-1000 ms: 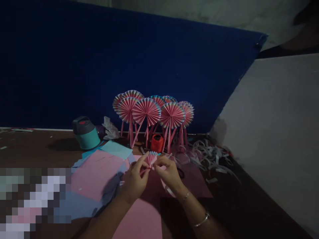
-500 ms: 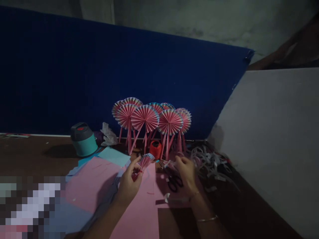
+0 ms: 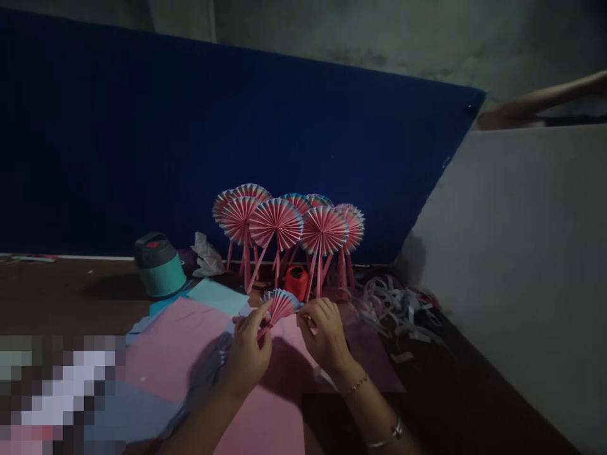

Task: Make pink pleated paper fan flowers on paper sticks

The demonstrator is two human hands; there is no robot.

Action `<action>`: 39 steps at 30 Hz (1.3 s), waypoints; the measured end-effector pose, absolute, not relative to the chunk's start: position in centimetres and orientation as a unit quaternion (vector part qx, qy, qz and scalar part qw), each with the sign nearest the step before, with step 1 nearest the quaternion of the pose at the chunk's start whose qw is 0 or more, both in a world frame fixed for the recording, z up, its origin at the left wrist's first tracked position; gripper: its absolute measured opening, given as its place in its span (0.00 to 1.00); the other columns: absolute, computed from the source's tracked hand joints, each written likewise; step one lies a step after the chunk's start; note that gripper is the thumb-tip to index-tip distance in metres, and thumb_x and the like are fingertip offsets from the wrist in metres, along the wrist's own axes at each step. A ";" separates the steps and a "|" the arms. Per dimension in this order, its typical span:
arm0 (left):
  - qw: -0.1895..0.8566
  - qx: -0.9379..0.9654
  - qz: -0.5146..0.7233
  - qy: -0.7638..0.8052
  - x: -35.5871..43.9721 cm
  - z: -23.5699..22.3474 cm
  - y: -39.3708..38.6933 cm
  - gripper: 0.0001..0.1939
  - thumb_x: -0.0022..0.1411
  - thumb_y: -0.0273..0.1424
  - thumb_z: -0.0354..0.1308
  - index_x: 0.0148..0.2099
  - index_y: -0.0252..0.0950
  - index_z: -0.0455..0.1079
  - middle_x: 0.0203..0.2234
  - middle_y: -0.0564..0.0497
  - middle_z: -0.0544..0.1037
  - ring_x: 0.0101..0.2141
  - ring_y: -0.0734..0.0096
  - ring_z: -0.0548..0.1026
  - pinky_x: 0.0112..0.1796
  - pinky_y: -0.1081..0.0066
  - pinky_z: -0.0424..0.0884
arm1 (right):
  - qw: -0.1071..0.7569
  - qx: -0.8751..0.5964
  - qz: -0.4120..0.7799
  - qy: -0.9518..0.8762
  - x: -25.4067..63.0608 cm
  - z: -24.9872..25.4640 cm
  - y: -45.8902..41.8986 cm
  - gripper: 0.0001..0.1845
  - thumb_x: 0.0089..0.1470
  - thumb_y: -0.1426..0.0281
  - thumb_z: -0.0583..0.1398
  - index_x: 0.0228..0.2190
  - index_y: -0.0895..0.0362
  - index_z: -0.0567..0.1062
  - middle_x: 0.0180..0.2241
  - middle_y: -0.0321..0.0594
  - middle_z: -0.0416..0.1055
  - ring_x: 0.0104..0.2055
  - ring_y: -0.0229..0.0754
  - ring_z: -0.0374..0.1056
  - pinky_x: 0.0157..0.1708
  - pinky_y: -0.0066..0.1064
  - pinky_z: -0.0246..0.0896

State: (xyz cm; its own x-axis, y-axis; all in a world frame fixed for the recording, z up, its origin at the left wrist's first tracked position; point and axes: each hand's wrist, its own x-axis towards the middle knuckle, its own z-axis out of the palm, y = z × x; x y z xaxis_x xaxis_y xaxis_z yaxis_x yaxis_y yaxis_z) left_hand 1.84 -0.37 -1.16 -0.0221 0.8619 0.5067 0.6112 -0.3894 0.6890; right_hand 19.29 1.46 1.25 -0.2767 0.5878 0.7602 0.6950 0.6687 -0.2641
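Note:
My left hand (image 3: 249, 351) pinches the folded lower end of a small pleated paper fan (image 3: 281, 304), pink with a bluish-white rim. The fan is partly spread and tilts to the right. My right hand (image 3: 325, 332) is closed, thumb and fingertips together at the fan's right edge. What sits between those fingertips is too small to make out. Beneath both hands lies a long pink paper sheet (image 3: 265, 417). Just behind the fan stands an orange-red spool (image 3: 296, 284). The right hand and forearm cover most of the scissors' place.
Several finished round paper fans (image 3: 275, 224) on pink sticks stand against a blue board (image 3: 237, 126). A teal container with a dark lid (image 3: 160, 268) and coloured sheets (image 3: 175, 347) lie left. Curled white strips (image 3: 398, 309) are heaped right. Another person's arm (image 3: 545, 104) shows above the pale panel.
My right hand has moved left, from beside the scissors to the fan's edge. The fan in my left hand is spread wider. The other person's arm has shifted.

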 end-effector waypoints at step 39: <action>0.679 0.219 0.602 0.359 1.6 0.4 0.5 0.10 0.49 0.28 0.67 0.33 0.33 0.70 0.26 0.52 0.76 0.31 0.72 0.74 0.37 0.72 0.70 | 0.465 -0.379 0.278 -0.750 18.7 0.2 1.5 0.06 0.50 0.72 0.58 0.30 0.57 0.76 0.29 0.39 0.73 0.33 0.39 0.68 0.34 0.30 0.62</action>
State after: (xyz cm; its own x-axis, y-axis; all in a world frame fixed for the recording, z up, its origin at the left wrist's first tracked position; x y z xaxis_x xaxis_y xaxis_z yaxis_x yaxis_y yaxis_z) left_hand 1.62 0.52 0.45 0.0182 0.9744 -0.2242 -0.6601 0.1801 0.7293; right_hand 18.73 1.53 0.24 -0.2793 0.8272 0.4876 0.3102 0.5583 -0.7694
